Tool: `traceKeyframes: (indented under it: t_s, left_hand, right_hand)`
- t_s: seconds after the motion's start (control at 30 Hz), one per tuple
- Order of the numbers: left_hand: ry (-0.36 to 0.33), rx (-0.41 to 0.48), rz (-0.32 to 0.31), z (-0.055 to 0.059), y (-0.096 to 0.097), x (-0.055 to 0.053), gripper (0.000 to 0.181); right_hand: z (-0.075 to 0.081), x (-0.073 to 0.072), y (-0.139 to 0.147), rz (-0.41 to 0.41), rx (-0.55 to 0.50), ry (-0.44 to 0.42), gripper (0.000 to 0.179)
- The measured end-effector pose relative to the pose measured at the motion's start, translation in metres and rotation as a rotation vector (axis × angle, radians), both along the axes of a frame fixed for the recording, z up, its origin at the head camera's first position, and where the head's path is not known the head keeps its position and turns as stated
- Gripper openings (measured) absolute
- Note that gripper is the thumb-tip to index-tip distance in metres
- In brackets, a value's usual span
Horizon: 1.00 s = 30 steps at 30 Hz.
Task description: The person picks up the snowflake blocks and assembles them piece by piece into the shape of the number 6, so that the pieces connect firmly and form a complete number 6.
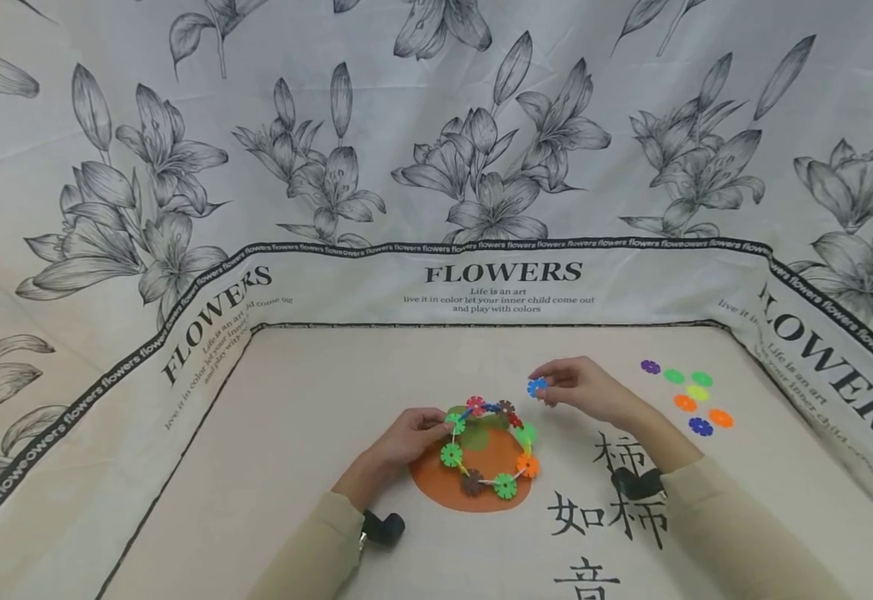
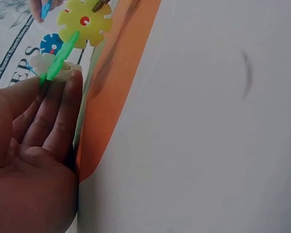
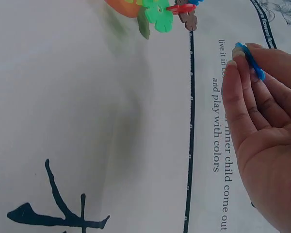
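Observation:
Notched plastic discs in green, brown, red, orange and other colours are slotted together into a ring (image 1: pixel 505 486). My left hand (image 1: pixel 410 435) pinches the ring's left edge at a green disc (image 2: pixel 63 57), between thumb and fingers. A yellow disc (image 2: pixel 82 24) joins that green one in the left wrist view. Up and to the right of the ring, my right hand (image 1: pixel 586 387) holds a single blue disc (image 1: pixel 537 387) between thumb and fingertips. In the right wrist view this blue disc (image 3: pixel 251 62) appears nearly edge-on, apart from the ring.
Several loose discs lie at the right: a purple one (image 1: pixel 650 367), green, yellow, orange and a dark blue one (image 1: pixel 700 427). The cloth under the ring bears a printed orange fruit (image 1: pixel 436 487) and black characters (image 1: pixel 575 512). A flower-printed cloth wall (image 1: pixel 511 287) rises behind.

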State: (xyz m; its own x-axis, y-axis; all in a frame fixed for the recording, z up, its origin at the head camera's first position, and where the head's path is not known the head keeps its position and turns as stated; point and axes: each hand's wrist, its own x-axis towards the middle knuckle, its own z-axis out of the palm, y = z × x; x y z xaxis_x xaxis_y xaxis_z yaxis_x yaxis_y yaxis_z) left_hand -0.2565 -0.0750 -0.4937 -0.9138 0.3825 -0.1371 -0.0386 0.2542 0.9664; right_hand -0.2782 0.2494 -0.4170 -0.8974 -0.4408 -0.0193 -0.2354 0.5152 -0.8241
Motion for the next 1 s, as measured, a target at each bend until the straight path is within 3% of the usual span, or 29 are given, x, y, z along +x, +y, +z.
traceKeyframes:
  t_s: [0.27,0.57,1.0]
  left_hand:
    - [-0.007,-0.011,-0.005,0.002,0.000,-0.001,0.021]
    - [-0.013,-0.025,-0.007,0.001,-0.001,0.001,0.021]
    - [0.020,-0.003,-0.027,0.000,-0.001,-0.002,0.022]
  right_hand:
    - [0.005,0.000,-0.021,0.040,-0.028,0.030,0.041]
    - [0.005,-0.001,-0.044,0.145,-0.058,-0.020,0.040]
    - [0.009,-0.008,-0.087,0.284,0.068,0.091,0.031]
